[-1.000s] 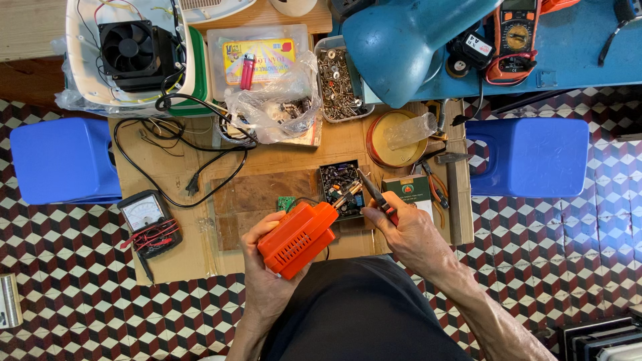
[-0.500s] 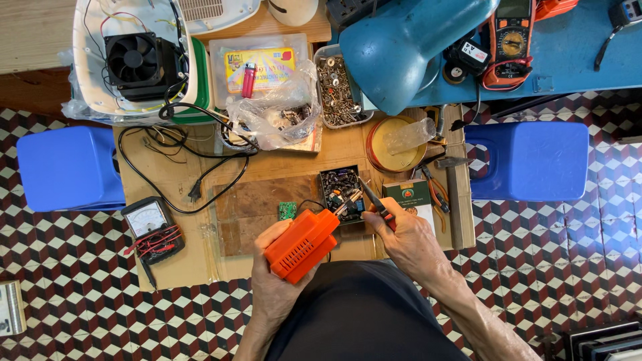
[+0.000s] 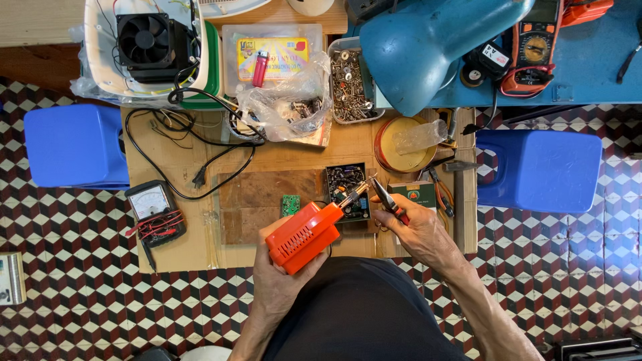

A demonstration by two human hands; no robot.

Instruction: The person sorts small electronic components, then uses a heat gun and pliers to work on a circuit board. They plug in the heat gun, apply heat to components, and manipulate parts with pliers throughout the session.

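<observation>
My left hand (image 3: 279, 281) grips an orange soldering gun (image 3: 304, 235), its metal tip (image 3: 354, 194) angled up and right over a small black tray of electronic parts (image 3: 344, 182). My right hand (image 3: 418, 230) holds red-handled pliers (image 3: 389, 200), their jaws close to the soldering tip. A small green circuit board (image 3: 290, 204) lies on a brown mat (image 3: 261, 197) just left of the gun.
A low wooden bench (image 3: 174, 247) carries an analog meter with red leads (image 3: 152, 208), black cable (image 3: 200, 160), a bag of parts (image 3: 287, 110), a tray of screws (image 3: 351, 83) and a round tin (image 3: 401, 144). Blue stools (image 3: 73, 144) (image 3: 542, 170) flank it; a blue lamp (image 3: 435, 47) overhangs.
The soldering gun and both hands have shifted slightly up and right, bringing the tip closer to the pliers' jaws over the black tray.
</observation>
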